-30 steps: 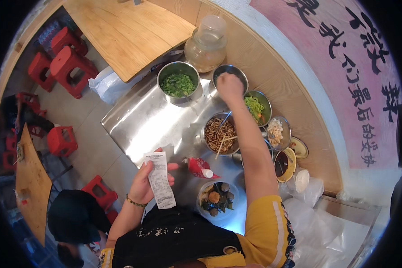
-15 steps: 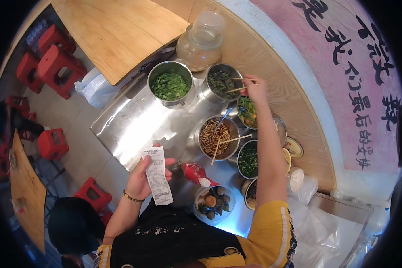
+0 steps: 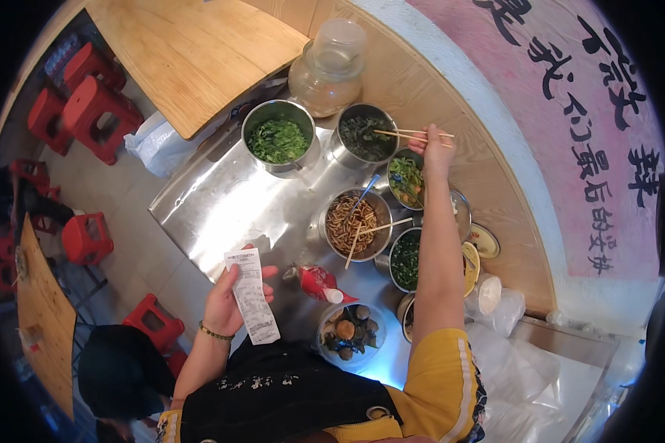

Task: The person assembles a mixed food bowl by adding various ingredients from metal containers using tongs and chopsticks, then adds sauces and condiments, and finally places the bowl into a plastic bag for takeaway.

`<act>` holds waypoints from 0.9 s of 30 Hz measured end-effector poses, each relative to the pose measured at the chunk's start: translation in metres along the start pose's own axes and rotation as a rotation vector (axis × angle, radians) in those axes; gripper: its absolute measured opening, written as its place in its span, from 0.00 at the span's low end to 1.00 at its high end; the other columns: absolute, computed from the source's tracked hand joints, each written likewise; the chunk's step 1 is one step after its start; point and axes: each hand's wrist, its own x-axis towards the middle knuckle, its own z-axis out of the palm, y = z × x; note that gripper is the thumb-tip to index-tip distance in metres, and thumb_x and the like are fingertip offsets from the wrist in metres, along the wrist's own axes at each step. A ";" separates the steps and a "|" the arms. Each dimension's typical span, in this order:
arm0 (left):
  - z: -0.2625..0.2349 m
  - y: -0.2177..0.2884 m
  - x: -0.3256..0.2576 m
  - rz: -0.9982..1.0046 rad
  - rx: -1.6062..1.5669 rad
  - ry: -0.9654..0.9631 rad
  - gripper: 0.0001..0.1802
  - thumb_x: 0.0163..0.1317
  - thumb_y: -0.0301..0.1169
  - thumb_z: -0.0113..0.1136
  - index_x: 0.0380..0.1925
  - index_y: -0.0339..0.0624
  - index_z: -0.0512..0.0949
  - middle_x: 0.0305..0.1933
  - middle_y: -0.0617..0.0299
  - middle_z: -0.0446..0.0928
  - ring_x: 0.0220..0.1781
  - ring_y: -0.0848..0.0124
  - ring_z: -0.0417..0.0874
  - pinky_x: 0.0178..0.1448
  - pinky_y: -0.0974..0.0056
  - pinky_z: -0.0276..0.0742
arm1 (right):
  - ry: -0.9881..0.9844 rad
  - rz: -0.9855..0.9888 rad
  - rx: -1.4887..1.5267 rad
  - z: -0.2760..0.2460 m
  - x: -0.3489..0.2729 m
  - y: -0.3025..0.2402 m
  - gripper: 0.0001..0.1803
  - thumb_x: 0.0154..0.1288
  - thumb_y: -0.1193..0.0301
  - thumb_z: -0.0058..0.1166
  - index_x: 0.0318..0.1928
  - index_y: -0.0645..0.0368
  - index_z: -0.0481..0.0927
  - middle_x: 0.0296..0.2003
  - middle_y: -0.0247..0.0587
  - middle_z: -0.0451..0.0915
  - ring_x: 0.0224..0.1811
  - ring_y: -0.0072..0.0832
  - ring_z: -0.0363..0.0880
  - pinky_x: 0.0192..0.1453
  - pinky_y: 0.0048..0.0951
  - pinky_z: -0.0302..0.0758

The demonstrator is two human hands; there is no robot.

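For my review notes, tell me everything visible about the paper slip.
The paper slip is a long, narrow white strip, seemingly thin, with dark print on the side facing the camera. It slants, its lower end further right. The left hand holds it, thumb at its left edge, fingers behind. It appears left of the red packet.

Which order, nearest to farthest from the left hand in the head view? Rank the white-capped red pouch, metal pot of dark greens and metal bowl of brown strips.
From the left hand:
1. White-capped red pouch, to its right.
2. Metal bowl of brown strips, farther right and higher up.
3. Metal pot of dark greens, up and right, beyond the bowl.
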 end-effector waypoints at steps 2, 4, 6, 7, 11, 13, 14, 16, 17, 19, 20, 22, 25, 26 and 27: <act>0.005 -0.001 0.001 -0.002 -0.002 -0.007 0.25 0.72 0.42 0.33 0.67 0.53 0.50 0.55 0.38 0.70 0.41 0.55 0.81 0.45 0.52 0.80 | 0.004 0.022 0.040 0.006 -0.004 0.000 0.11 0.68 0.69 0.47 0.35 0.68 0.74 0.24 0.47 0.79 0.18 0.30 0.79 0.20 0.26 0.79; 0.009 0.000 0.000 0.009 0.025 -0.011 0.25 0.72 0.42 0.33 0.67 0.52 0.50 0.54 0.38 0.71 0.41 0.55 0.81 0.46 0.52 0.80 | 0.041 0.013 0.006 0.012 -0.010 -0.004 0.12 0.68 0.69 0.47 0.35 0.68 0.73 0.24 0.48 0.79 0.18 0.31 0.79 0.20 0.26 0.79; 0.010 0.000 -0.001 0.026 0.045 -0.010 0.25 0.72 0.42 0.33 0.67 0.52 0.50 0.54 0.38 0.71 0.41 0.55 0.81 0.45 0.52 0.80 | 0.043 -0.012 0.034 0.017 -0.012 -0.009 0.12 0.68 0.69 0.46 0.35 0.68 0.73 0.24 0.48 0.79 0.18 0.31 0.79 0.19 0.26 0.78; 0.009 0.000 -0.003 0.030 0.051 -0.007 0.25 0.72 0.42 0.33 0.67 0.52 0.50 0.54 0.38 0.71 0.40 0.55 0.81 0.45 0.53 0.80 | 0.032 -0.032 0.075 0.015 -0.010 -0.011 0.12 0.68 0.69 0.46 0.35 0.69 0.73 0.24 0.48 0.79 0.18 0.30 0.79 0.19 0.26 0.78; 0.005 -0.003 -0.007 0.037 0.051 0.012 0.25 0.72 0.43 0.33 0.67 0.51 0.51 0.54 0.39 0.71 0.40 0.56 0.81 0.45 0.54 0.80 | -0.016 -0.013 -0.123 0.023 -0.007 0.001 0.13 0.69 0.69 0.45 0.35 0.70 0.72 0.23 0.49 0.79 0.18 0.29 0.79 0.19 0.26 0.77; 0.004 -0.005 -0.007 0.033 0.065 0.003 0.26 0.72 0.43 0.33 0.67 0.51 0.51 0.54 0.39 0.71 0.40 0.56 0.81 0.45 0.54 0.80 | -0.042 -0.064 0.082 0.008 0.008 0.008 0.13 0.68 0.69 0.45 0.34 0.70 0.73 0.23 0.49 0.79 0.18 0.30 0.78 0.19 0.26 0.77; 0.003 -0.007 -0.011 0.027 0.074 0.011 0.26 0.71 0.43 0.33 0.67 0.51 0.51 0.54 0.39 0.71 0.40 0.56 0.81 0.45 0.54 0.80 | -0.052 -0.075 0.185 0.005 0.005 0.008 0.14 0.68 0.69 0.45 0.33 0.70 0.73 0.23 0.50 0.79 0.17 0.30 0.78 0.19 0.26 0.77; 0.008 -0.006 -0.013 0.054 0.102 -0.001 0.27 0.71 0.42 0.34 0.67 0.49 0.51 0.55 0.40 0.71 0.40 0.58 0.82 0.45 0.56 0.80 | 0.057 -0.095 -0.001 0.009 0.000 -0.008 0.11 0.68 0.70 0.45 0.34 0.67 0.72 0.27 0.48 0.79 0.21 0.33 0.79 0.23 0.31 0.79; 0.008 -0.007 -0.014 0.052 0.112 0.002 0.27 0.71 0.42 0.34 0.67 0.48 0.51 0.55 0.40 0.70 0.40 0.60 0.82 0.46 0.57 0.81 | 0.078 -0.096 0.035 0.011 -0.010 -0.025 0.11 0.68 0.70 0.45 0.35 0.67 0.73 0.28 0.48 0.79 0.22 0.33 0.80 0.24 0.31 0.79; 0.011 -0.007 -0.017 0.055 0.123 -0.032 0.27 0.71 0.42 0.35 0.67 0.48 0.51 0.55 0.40 0.71 0.41 0.60 0.82 0.46 0.57 0.80 | 0.056 -0.163 0.097 0.000 -0.026 -0.058 0.12 0.68 0.70 0.45 0.36 0.69 0.74 0.27 0.49 0.80 0.23 0.34 0.80 0.27 0.32 0.81; 0.014 -0.008 -0.021 0.057 0.124 -0.033 0.27 0.71 0.43 0.34 0.67 0.48 0.51 0.55 0.40 0.71 0.41 0.61 0.82 0.46 0.57 0.80 | 0.002 -0.232 0.130 -0.011 -0.033 -0.069 0.13 0.68 0.69 0.45 0.37 0.70 0.74 0.26 0.50 0.80 0.23 0.34 0.81 0.29 0.33 0.81; 0.018 -0.010 -0.028 0.044 0.150 -0.042 0.27 0.71 0.43 0.34 0.67 0.48 0.51 0.55 0.40 0.70 0.42 0.61 0.82 0.47 0.58 0.80 | -0.056 -0.186 0.186 -0.029 -0.067 -0.106 0.14 0.68 0.68 0.45 0.39 0.70 0.75 0.30 0.51 0.80 0.26 0.34 0.81 0.30 0.33 0.82; 0.016 -0.023 -0.030 0.017 0.165 -0.060 0.27 0.71 0.43 0.34 0.67 0.48 0.51 0.56 0.39 0.70 0.42 0.61 0.82 0.47 0.58 0.81 | -0.080 -0.139 0.111 -0.069 -0.134 -0.141 0.15 0.68 0.67 0.46 0.40 0.71 0.75 0.32 0.51 0.80 0.27 0.33 0.81 0.30 0.31 0.82; 0.013 -0.028 -0.034 0.021 0.172 -0.044 0.27 0.71 0.43 0.34 0.67 0.48 0.51 0.56 0.39 0.70 0.42 0.61 0.82 0.47 0.58 0.81 | -0.091 -0.125 0.098 -0.082 -0.155 -0.137 0.16 0.68 0.66 0.47 0.40 0.70 0.76 0.32 0.50 0.80 0.28 0.32 0.81 0.29 0.29 0.82; 0.012 -0.032 -0.035 0.011 0.179 -0.055 0.27 0.71 0.43 0.34 0.67 0.48 0.51 0.56 0.39 0.70 0.42 0.61 0.82 0.47 0.58 0.81 | -0.087 -0.123 0.078 -0.099 -0.180 -0.137 0.16 0.68 0.65 0.47 0.40 0.70 0.76 0.31 0.48 0.80 0.28 0.31 0.81 0.28 0.27 0.81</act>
